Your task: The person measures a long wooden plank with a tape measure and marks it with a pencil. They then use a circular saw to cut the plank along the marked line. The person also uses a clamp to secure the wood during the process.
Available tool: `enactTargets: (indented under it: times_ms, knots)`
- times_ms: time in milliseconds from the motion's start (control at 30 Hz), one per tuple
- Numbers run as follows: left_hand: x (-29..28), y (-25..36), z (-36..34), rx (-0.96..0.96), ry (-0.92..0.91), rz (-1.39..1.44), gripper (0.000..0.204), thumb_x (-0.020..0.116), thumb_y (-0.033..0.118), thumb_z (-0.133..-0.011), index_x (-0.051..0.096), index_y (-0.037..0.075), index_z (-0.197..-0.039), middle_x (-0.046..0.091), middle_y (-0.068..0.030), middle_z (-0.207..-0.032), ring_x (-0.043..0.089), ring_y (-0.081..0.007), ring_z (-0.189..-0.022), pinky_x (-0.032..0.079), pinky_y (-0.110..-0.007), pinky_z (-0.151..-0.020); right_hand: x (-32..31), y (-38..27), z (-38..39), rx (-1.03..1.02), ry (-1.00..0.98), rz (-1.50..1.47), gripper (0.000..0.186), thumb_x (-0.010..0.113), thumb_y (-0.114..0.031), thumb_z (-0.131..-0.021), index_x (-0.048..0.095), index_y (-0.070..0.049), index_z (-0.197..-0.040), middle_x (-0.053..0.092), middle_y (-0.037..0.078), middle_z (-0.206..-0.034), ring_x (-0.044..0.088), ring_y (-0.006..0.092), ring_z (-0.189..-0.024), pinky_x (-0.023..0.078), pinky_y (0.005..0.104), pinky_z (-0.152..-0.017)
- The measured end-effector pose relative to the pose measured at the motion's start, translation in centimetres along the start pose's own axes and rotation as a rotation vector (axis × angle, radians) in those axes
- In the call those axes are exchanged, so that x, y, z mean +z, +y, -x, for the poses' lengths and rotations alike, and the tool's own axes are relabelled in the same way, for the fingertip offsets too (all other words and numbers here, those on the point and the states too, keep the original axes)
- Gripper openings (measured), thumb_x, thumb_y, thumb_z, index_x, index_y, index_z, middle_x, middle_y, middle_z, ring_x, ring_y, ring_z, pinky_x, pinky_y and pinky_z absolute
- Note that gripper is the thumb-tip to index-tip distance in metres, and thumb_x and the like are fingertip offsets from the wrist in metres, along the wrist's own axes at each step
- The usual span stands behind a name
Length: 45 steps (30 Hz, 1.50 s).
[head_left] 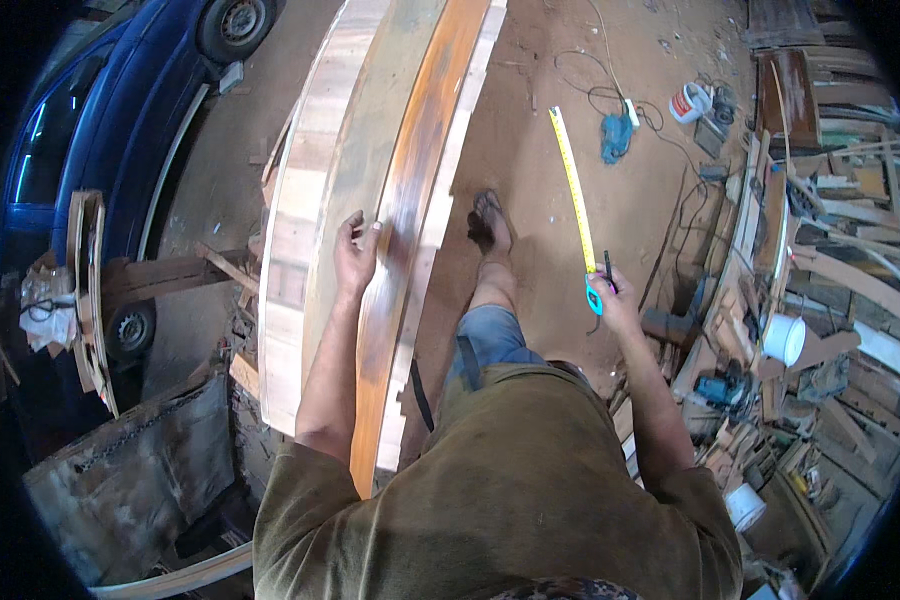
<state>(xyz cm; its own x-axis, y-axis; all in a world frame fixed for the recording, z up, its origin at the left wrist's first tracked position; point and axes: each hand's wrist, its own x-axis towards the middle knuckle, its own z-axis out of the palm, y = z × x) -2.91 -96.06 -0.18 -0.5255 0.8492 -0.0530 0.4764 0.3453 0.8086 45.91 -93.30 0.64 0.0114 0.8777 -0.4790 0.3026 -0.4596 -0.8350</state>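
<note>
Beneath my left hand (pixel 355 256) runs a long wooden assembly, with a grey-brown plank (pixel 375 110) beside a glossy orange-brown plank (pixel 435 100). The fingers are loosely bent, with thumb and fingers apart and nothing visible between them. The hand is over the seam of the two planks; I cannot tell whether it touches them. Pale short boards (pixel 305 165) show along both sides of the planks. Off to the right, my right hand (pixel 618 300) grips a turquoise tape measure (pixel 595 295), its yellow blade (pixel 573 185) drawn out and pointing away. A dark pen-like stick (pixel 608 265) juts from the same hand.
A blue vehicle (pixel 120 130) stands at the left. On the dirt floor lie a blue-green power tool (pixel 617 138), cords and a white bucket (pixel 690 102). Wood scraps (pixel 860 210) pile up along the right, with another white bucket (pixel 783 339) and a teal power tool (pixel 720 387).
</note>
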Motion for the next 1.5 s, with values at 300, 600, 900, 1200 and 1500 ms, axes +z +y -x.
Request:
enactTargets:
  times_ms: [300, 600, 900, 1200, 1500]
  knots:
    - [9.2, 4.7, -27.9, 0.193, 0.164, -0.572, 0.089, 0.074, 0.058, -0.085, 0.046, 0.004, -0.149, 0.035, -0.0327, -0.152, 0.033, -0.0506, -0.14, 0.029, -0.059, -0.116, 1.3, -10.2, -20.4, 0.123, -0.035, 0.078, 0.029, 0.074, -0.027, -0.092, 0.074, -0.004, -0.109, 0.063, -0.003, -0.083, 0.056, 0.0075, -0.075, 0.047, 0.0259, -0.068]
    - [13.3, 5.7, -33.0, 0.157, 0.051, -0.669, 0.098, 0.069, 0.064, -0.085, 0.037, 0.003, -0.154, 0.032, -0.0351, -0.153, 0.03, -0.051, -0.141, 0.024, -0.061, -0.116, 1.6, -22.8, -35.7, 0.246, 0.07, 0.12, 0.04, 0.071, -0.038, -0.092, 0.073, -0.001, -0.108, 0.063, 0.0, -0.085, 0.057, 0.0113, -0.077, 0.048, 0.0288, -0.073]
    - [15.0, 7.1, -37.2, 0.139, 0.065, -0.629, 0.098, 0.069, 0.064, -0.086, 0.036, 0.002, -0.154, 0.029, -0.0355, -0.154, 0.03, -0.0517, -0.141, 0.025, -0.062, -0.115, 2.5, -28.0, -49.4, 0.168, -0.096, -0.017, 0.037, 0.072, -0.031, -0.094, 0.069, 0.0, -0.115, 0.063, -0.001, -0.09, 0.056, 0.0095, -0.081, 0.047, 0.0271, -0.074]
    - [20.0, 12.7, -47.0, 0.073, -0.033, -0.724, 0.123, 0.075, 0.078, -0.068, 0.029, 0.008, -0.158, 0.026, -0.0376, -0.154, 0.026, -0.0524, -0.143, 0.024, -0.065, -0.114, 2.5, -34.1, -61.1, 0.075, -0.253, 0.103, 0.034, 0.074, -0.029, -0.093, 0.072, -0.001, -0.112, 0.064, -0.002, -0.087, 0.057, 0.0085, -0.079, 0.047, 0.0263, -0.073]
    - [20.5, 13.0, -46.9, 0.012, -0.04, -0.773, 0.125, 0.077, 0.075, -0.066, 0.029, 0.007, -0.159, 0.024, -0.0337, -0.16, 0.025, -0.0509, -0.145, 0.021, -0.064, -0.116, 2.9, -32.9, -60.9, 0.032, -0.176, 0.15, 0.031, 0.074, -0.028, -0.092, 0.075, -0.002, -0.108, 0.067, 0.0, -0.086, 0.058, 0.009, -0.079, 0.048, 0.0276, -0.071]
